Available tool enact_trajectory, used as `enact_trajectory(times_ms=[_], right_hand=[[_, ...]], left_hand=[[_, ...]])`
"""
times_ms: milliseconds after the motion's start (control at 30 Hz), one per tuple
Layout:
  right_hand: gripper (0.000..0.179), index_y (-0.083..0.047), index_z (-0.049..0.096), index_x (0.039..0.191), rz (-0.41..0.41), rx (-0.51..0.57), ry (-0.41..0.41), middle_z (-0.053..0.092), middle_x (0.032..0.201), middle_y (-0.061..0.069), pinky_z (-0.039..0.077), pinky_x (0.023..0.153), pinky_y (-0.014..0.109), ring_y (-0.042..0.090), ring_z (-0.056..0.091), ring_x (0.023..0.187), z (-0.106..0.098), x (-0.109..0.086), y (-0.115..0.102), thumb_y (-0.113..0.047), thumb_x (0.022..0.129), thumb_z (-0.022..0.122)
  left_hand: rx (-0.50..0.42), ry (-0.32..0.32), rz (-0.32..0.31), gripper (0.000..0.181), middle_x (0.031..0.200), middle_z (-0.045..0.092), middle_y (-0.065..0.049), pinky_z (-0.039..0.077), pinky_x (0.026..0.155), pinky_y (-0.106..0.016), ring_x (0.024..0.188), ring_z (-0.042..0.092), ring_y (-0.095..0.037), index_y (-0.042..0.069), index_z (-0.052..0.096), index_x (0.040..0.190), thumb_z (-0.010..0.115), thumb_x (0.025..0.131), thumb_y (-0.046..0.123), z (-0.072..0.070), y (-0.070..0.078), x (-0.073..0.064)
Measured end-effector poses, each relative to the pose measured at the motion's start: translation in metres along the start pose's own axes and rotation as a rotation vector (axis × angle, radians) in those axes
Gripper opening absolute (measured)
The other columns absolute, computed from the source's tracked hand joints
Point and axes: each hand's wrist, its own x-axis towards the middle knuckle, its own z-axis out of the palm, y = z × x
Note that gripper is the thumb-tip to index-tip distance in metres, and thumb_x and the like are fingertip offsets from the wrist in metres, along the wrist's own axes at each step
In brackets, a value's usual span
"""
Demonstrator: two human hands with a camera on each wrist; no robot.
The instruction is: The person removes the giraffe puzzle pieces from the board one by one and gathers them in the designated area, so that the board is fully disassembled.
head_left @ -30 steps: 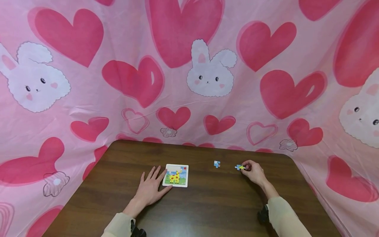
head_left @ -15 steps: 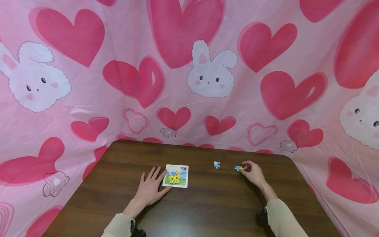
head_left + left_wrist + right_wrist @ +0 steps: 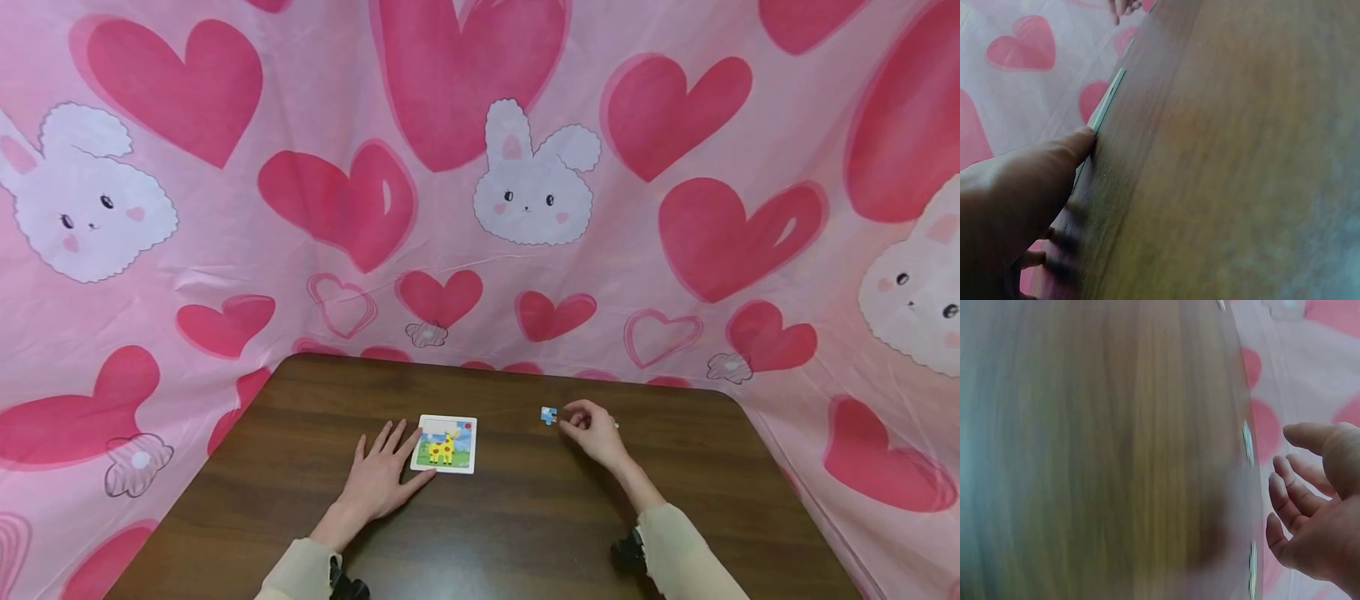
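A square puzzle board (image 3: pixel 444 445) with a white rim and a yellow giraffe picture lies on the brown table. My left hand (image 3: pixel 381 480) is spread flat at its left side, forefinger and thumb at the board's edge. To the right lies a small blue jigsaw piece (image 3: pixel 549 415). My right hand (image 3: pixel 596 433) is right beside it, fingers loosely bent. In the right wrist view that hand (image 3: pixel 1322 494) holds nothing, thumb and fingers apart. A second jigsaw piece (image 3: pixel 1253 569) lies on the table there; in the head view the right hand mostly hides it.
The table (image 3: pixel 495 533) has rounded far corners. Behind and around it hangs a pink cloth (image 3: pixel 450 217) printed with hearts and rabbits. A dark wrist device (image 3: pixel 628 552) sits at the right sleeve, and another (image 3: pixel 348 582) at the left sleeve.
My right hand has let go of the blue-and-yellow jigsaw piece and moved left to the blue one. The left hand and the board have stayed put.
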Motion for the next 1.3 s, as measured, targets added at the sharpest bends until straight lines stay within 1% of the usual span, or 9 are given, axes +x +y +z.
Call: enact_trajectory(times_ms=[133,367,633,767,867,1000,1100,1200,1300], right_hand=[[0.025,0.009,0.073,0.116,-0.030,0.052,-0.038,0.073,0.086,0.015,0.046,0.068,0.018,0.003,0.055,0.072,0.019,0.004,-0.012,0.001,0.094,0.081],[0.026,0.007,0.075,0.115,-0.052,0.071,-0.084,0.072,0.084,0.012,0.047,0.070,0.018,0.005,0.056,0.073,0.047,0.009,-0.032,-0.001,0.092,0.083],[0.027,0.006,0.075,0.117,-0.144,0.106,-0.221,0.072,0.088,0.015,0.047,0.070,0.019,0.008,0.057,0.076,0.083,0.012,-0.058,-0.006,0.095,0.083],[0.025,0.003,0.078,0.117,-0.174,0.086,-0.271,0.072,0.088,0.013,0.046,0.069,0.019,0.011,0.056,0.076,0.100,0.013,-0.070,-0.007,0.095,0.084],[0.024,0.003,0.078,0.117,-0.188,0.086,-0.301,0.071,0.088,0.014,0.045,0.068,0.019,0.011,0.054,0.075,0.110,0.014,-0.076,-0.005,0.094,0.084],[0.022,0.003,0.079,0.115,-0.196,0.077,-0.340,0.067,0.087,0.012,0.042,0.066,0.019,0.009,0.052,0.073,0.117,0.017,-0.081,-0.004,0.094,0.084],[0.019,0.000,0.080,0.112,-0.191,0.033,-0.353,0.065,0.084,0.007,0.041,0.066,0.020,0.009,0.051,0.072,0.121,0.018,-0.083,-0.006,0.095,0.084],[0.017,-0.004,0.082,0.110,-0.192,-0.033,-0.342,0.065,0.083,0.004,0.040,0.071,0.024,0.009,0.052,0.074,0.124,0.018,-0.084,-0.010,0.094,0.085],[0.017,-0.007,0.084,0.109,-0.196,-0.082,-0.325,0.066,0.086,0.005,0.035,0.081,0.032,0.012,0.053,0.081,0.128,0.017,-0.085,-0.013,0.093,0.087]], left_hand=[[-0.006,0.001,0.000,0.088,0.175,0.044,-0.019,0.023,0.127,-0.082,0.165,0.036,-0.044,0.020,0.051,0.166,0.066,0.098,0.072,0.000,0.000,0.000],[-0.005,-0.009,-0.003,0.088,0.175,0.043,-0.019,0.023,0.127,-0.082,0.166,0.035,-0.044,0.020,0.050,0.167,0.066,0.098,0.072,0.000,0.000,0.000],[0.001,0.004,0.000,0.088,0.175,0.043,-0.019,0.023,0.127,-0.082,0.165,0.035,-0.045,0.019,0.049,0.167,0.066,0.098,0.072,0.000,-0.002,0.000],[0.006,-0.001,-0.002,0.089,0.175,0.043,-0.019,0.023,0.127,-0.082,0.165,0.035,-0.045,0.020,0.049,0.167,0.065,0.098,0.073,0.001,-0.002,0.001],[0.004,-0.006,-0.003,0.088,0.175,0.043,-0.019,0.022,0.128,-0.082,0.166,0.035,-0.045,0.020,0.049,0.167,0.064,0.098,0.074,0.001,-0.002,0.001],[-0.003,-0.011,-0.003,0.088,0.175,0.043,-0.019,0.022,0.128,-0.082,0.166,0.035,-0.045,0.020,0.049,0.167,0.064,0.099,0.073,0.001,-0.002,0.000],[-0.007,-0.013,0.000,0.088,0.176,0.042,-0.019,0.022,0.128,-0.082,0.166,0.035,-0.045,0.020,0.049,0.167,0.063,0.099,0.074,0.000,-0.002,0.000],[-0.007,-0.006,0.003,0.087,0.176,0.042,-0.019,0.022,0.128,-0.082,0.166,0.035,-0.045,0.020,0.050,0.167,0.064,0.099,0.073,0.001,-0.001,0.001],[-0.003,0.002,0.004,0.087,0.176,0.043,-0.018,0.022,0.128,-0.081,0.166,0.035,-0.044,0.021,0.050,0.167,0.064,0.099,0.073,0.003,-0.001,0.001]])
